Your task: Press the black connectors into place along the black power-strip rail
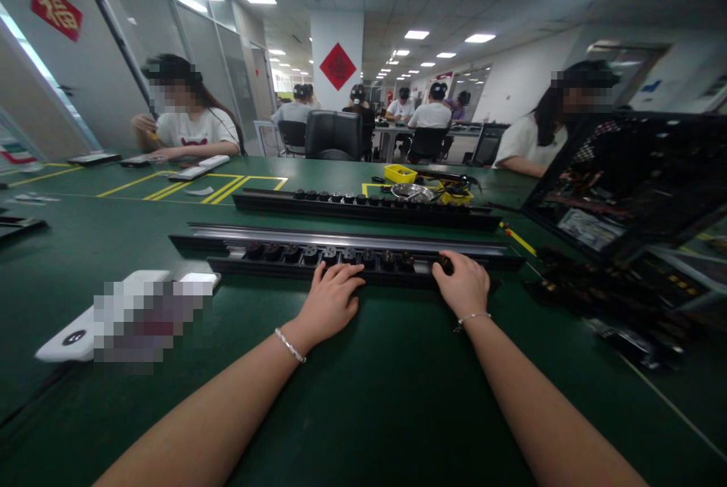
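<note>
A long black metal rail (pixel 273 268) lies across the green table in front of me, with a row of round black socket-like modules (pixel 310 254) set along its channel. My left hand (pixel 332 301) rests with stretched fingers on the near edge of this rail, around its middle. Near the rail's right end, my right hand (pixel 466 286) has thumb and fingers closed round a small dark part (pixel 446 266), partly hidden by the fingers. Just behind stands a second rail section (pixel 198 245) with a shiny channel. Farther back, another black rail (pixel 261 204) carries a similar row of modules.
A white power bank (pixel 65 343) and a blurred item lie at left. On the right are a tilted black bin (pixel 653 191) and a heap of dark parts (pixel 591 282). Yellow trays (pixel 400 173) and a metal dish (pixel 412 192) stand behind. Co-workers sit across the table.
</note>
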`<state>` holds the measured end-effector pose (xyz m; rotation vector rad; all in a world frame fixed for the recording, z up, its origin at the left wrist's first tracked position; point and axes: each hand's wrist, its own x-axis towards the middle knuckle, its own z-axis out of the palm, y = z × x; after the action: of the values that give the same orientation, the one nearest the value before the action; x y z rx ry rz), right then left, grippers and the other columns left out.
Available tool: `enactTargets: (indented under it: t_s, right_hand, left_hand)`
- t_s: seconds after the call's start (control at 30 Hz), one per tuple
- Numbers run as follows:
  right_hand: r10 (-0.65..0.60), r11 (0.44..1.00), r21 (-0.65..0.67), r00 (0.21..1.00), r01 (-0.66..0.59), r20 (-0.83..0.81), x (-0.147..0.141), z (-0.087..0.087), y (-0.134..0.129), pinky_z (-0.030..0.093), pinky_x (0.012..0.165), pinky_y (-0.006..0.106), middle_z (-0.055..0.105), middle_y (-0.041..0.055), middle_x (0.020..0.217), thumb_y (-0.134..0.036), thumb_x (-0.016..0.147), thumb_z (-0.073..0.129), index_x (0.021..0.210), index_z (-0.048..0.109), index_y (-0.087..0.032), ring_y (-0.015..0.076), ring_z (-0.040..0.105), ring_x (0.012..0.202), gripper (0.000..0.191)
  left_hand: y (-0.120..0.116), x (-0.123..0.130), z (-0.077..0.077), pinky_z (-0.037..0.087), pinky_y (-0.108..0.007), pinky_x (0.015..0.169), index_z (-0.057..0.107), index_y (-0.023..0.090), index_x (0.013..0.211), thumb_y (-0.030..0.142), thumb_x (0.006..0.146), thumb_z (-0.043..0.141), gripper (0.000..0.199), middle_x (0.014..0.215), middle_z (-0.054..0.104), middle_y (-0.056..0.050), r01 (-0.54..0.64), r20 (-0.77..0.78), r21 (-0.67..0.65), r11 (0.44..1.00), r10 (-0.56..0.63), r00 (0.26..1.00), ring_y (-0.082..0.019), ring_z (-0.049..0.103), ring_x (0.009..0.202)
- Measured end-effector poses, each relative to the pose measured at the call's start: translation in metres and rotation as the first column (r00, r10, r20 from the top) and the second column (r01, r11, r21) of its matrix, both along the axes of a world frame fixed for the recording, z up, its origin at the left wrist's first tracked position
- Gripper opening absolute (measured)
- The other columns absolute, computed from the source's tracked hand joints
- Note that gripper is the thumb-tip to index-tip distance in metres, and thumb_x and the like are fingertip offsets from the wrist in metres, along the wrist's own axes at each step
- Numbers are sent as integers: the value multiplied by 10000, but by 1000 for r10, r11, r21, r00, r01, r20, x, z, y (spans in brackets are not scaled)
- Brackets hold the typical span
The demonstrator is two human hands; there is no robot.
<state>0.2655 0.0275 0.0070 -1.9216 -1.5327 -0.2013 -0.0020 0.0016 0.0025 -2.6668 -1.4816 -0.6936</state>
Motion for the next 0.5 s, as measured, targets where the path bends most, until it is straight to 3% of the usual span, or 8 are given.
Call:
enactTargets:
  t_s: [0.3, 0.5]
  right_hand:
    - [-58, 997, -49, 998, 59, 14, -1, 2, 0, 248, 984, 468, 633, 82, 1092, -391, 775, 446, 1155, 571, -217, 269, 494, 1084, 437]
    - [-57, 996, -61, 998, 58, 9, -2, 3, -1, 267, 982, 463, 624, 85, 1106, -380, 772, 448, 1172, 558, -209, 267, 498, 1080, 449]
  left_hand:
    - [0, 0, 0, 159, -561, 1109, 579, 303, 1120, 229, 804, 496, 335, 1366, 494, 14, 6, 1, 2, 1000, -6, 1000, -235, 399, 1257]
    - [1, 0, 0, 161, -566, 1106, 578, 300, 1121, 231, 804, 498, 334, 1367, 493, 18, 5, 0, 5, 1000, -5, 1000, -238, 397, 1258]
